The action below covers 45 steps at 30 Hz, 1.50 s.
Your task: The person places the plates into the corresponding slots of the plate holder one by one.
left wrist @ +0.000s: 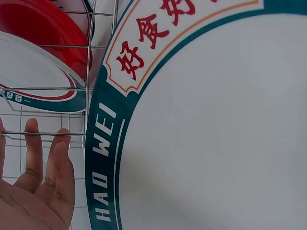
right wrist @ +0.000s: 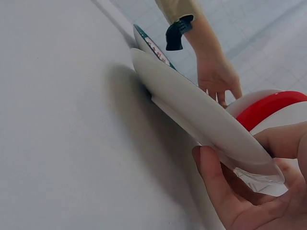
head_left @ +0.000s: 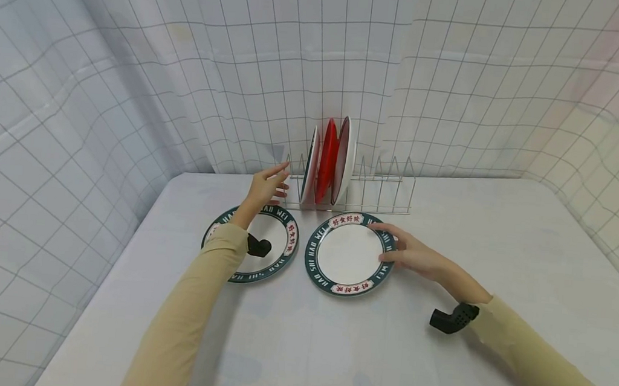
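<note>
My right hand (head_left: 416, 256) holds the right rim of a green-rimmed white plate (head_left: 349, 254), fingers and thumb on opposite faces of the edge. In the right wrist view this plate's pale underside (right wrist: 192, 105) shows, with a shadow on the cloth beside it. At the left end of a wire dish rack (head_left: 379, 209) is my left hand (head_left: 266, 188), its fingers loosely extended at the wires; whether they touch them I cannot tell. Below the left forearm lies a matching plate (head_left: 278, 245), partly covered by the arm.
Three plates stand on edge in the rack: a white one with a dark rim (head_left: 309, 169), a red one (head_left: 326, 164) and a white one (head_left: 347, 166). White cloth (head_left: 297, 349) covers the table. Grid-patterned curtains (head_left: 242, 72) hang behind and at both sides.
</note>
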{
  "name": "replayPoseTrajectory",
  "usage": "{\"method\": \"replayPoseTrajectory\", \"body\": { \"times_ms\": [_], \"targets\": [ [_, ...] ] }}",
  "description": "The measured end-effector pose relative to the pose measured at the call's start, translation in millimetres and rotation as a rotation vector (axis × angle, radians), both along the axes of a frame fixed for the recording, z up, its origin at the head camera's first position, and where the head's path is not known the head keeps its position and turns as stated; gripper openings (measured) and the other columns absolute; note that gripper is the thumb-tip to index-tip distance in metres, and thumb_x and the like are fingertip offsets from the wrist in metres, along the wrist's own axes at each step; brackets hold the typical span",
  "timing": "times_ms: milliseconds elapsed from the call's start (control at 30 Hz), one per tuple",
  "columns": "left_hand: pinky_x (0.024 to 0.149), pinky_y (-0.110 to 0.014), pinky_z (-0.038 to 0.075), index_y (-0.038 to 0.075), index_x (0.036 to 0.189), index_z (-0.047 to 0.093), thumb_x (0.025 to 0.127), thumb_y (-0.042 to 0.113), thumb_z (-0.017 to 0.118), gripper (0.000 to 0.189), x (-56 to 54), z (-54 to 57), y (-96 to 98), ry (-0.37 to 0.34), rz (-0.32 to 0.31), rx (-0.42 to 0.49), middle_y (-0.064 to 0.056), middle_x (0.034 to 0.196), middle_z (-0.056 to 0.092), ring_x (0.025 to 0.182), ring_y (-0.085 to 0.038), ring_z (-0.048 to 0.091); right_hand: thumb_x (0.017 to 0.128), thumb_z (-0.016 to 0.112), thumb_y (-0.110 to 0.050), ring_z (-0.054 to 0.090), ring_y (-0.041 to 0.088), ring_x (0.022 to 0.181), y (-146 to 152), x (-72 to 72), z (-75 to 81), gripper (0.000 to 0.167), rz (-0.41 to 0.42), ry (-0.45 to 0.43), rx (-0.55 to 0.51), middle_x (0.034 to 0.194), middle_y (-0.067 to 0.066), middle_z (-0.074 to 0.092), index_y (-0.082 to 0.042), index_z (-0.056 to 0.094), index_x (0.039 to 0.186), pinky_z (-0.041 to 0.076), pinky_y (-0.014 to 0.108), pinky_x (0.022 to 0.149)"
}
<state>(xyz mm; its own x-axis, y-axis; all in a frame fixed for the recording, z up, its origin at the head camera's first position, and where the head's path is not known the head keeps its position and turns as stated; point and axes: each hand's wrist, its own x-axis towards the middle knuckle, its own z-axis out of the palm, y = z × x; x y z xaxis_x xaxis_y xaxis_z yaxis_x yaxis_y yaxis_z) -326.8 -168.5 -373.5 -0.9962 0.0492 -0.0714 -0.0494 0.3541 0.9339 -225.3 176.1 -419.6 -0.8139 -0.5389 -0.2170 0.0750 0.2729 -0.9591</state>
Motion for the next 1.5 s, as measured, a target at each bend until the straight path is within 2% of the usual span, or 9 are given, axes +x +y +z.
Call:
{"method": "replayPoseTrajectory", "body": {
  "times_ms": [100,233,400,533,733,900,1167,1300,1500],
  "targets": [
    [0.077,-0.036,0.053,0.029,0.145,0.043,0.102,0.034,0.046,0.044,5.1,8.0,1.8,-0.019,-0.012,0.019,-0.024,0.115,0.062,0.107,-0.042,0.062,0.092,0.056,-0.002,0.054,0.025,0.107,1,3.4,1.9,0.067,-0.007,-0.007,-0.053,0.160,0.013,0.001,-0.015,0.027,0.151,0.051,0.027,0.082],
    [0.084,-0.045,0.052,0.022,0.147,0.040,0.103,0.028,0.044,0.045,18.1,22.9,6.4,-0.030,-0.026,0.025,-0.030,0.120,0.059,0.110,-0.047,0.059,0.094,0.054,-0.002,0.058,0.023,0.105,4,6.6,1.9,0.066,-0.037,-0.020,-0.110,0.156,0.022,0.015,-0.017,0.026,0.151,0.054,0.031,0.083],
    [0.093,-0.052,0.048,0.018,0.149,0.038,0.104,0.027,0.042,0.046,29.6,32.7,11.2,-0.027,-0.025,0.017,-0.033,0.124,0.056,0.114,-0.048,0.056,0.094,0.056,-0.006,0.060,0.025,0.103,12,10.1,3.3,0.064,-0.089,0.020,-0.099,0.148,0.029,0.027,-0.020,0.028,0.150,0.055,0.032,0.082],
    [0.094,-0.055,0.047,0.018,0.149,0.037,0.104,0.026,0.042,0.046,24.2,28.8,9.9,-0.036,-0.022,0.033,-0.034,0.125,0.055,0.114,-0.050,0.055,0.093,0.059,-0.008,0.060,0.027,0.100,20,13.8,6.0,0.065,-0.108,0.090,-0.054,0.145,0.029,0.031,-0.020,0.029,0.149,0.055,0.032,0.080],
    [0.091,-0.053,0.049,0.027,0.147,0.040,0.102,0.033,0.045,0.045,3.9,8.0,2.5,-0.036,-0.020,0.051,-0.031,0.124,0.057,0.111,-0.047,0.058,0.093,0.061,-0.010,0.060,0.025,0.098,32,19.9,14.1,0.064,-0.144,0.165,-0.009,0.143,0.028,0.034,-0.020,0.030,0.149,0.055,0.031,0.077],
    [0.089,-0.051,0.051,0.032,0.145,0.043,0.101,0.039,0.046,0.045,-2.6,-2.8,-0.2,-0.002,-0.010,0.026,-0.027,0.120,0.060,0.108,-0.043,0.061,0.094,0.059,-0.008,0.061,0.021,0.097,40,24.0,25.6,0.062,-0.171,0.228,-0.038,0.143,0.029,0.031,-0.018,0.031,0.148,0.056,0.029,0.076],
    [0.078,-0.040,0.054,0.030,0.145,0.044,0.101,0.039,0.046,0.044,-2.7,-2.7,-0.2,0.016,-0.001,0.006,-0.023,0.114,0.063,0.103,-0.039,0.063,0.095,0.056,-0.004,0.064,0.008,0.089,47,25.6,44.7,0.061,-0.266,0.279,-0.101,0.128,0.021,0.039,-0.023,0.033,0.148,0.057,0.025,0.075],
    [0.073,-0.034,0.054,0.031,0.144,0.044,0.101,0.039,0.046,0.044,-2.1,-1.8,0.0,0.014,0.001,0.003,-0.024,0.116,0.062,0.103,-0.039,0.064,0.095,0.054,-0.003,0.064,0.006,0.088,49,24.1,50.9,0.060,-0.307,0.322,-0.112,0.129,0.016,0.037,-0.024,0.033,0.147,0.056,0.023,0.075],
    [0.077,-0.038,0.054,0.032,0.144,0.044,0.101,0.040,0.046,0.044,-1.5,-1.7,-0.7,0.013,-0.004,0.005,-0.022,0.113,0.063,0.104,-0.040,0.063,0.095,0.053,0.001,0.064,0.004,0.088,48,19.9,61.9,0.059,-0.338,0.390,-0.154,0.129,0.010,0.037,-0.024,0.035,0.146,0.056,0.020,0.074]
  ]
}}
